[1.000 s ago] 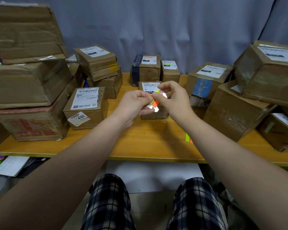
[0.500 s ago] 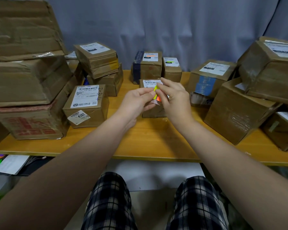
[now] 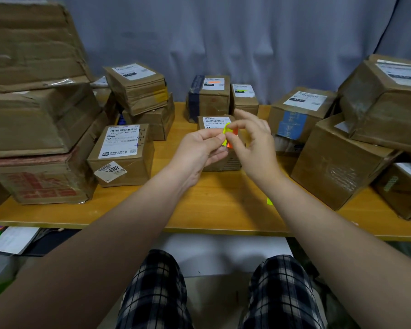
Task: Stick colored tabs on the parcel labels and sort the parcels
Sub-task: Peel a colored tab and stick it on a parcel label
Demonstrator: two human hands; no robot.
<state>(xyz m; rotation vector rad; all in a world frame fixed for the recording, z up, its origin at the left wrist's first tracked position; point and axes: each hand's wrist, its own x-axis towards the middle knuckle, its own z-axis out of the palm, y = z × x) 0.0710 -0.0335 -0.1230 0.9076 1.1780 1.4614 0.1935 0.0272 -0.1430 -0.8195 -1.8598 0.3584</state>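
Both my hands hover above the middle of the wooden table (image 3: 223,210), in front of a small brown parcel (image 3: 220,162) with a white label. My left hand (image 3: 199,150) pinches a small pad of coloured tabs (image 3: 225,141), yellow-green and orange. My right hand (image 3: 254,141) pinches a yellow tab (image 3: 227,129) at the pad's top between thumb and forefinger, its other fingers spread. The tab sits just over the parcel's label (image 3: 215,122).
Brown parcels with white labels crowd the table: large stacked boxes at left (image 3: 38,119), a labelled box (image 3: 122,155) beside them, two small ones at the back (image 3: 209,96), big boxes at right (image 3: 337,160). A loose yellow tab (image 3: 269,201) lies by my right forearm.
My hands rose slightly toward the small parcel. My right hand shifted its pinch to the yellow tab at the pad's top and its other fingers spread out.
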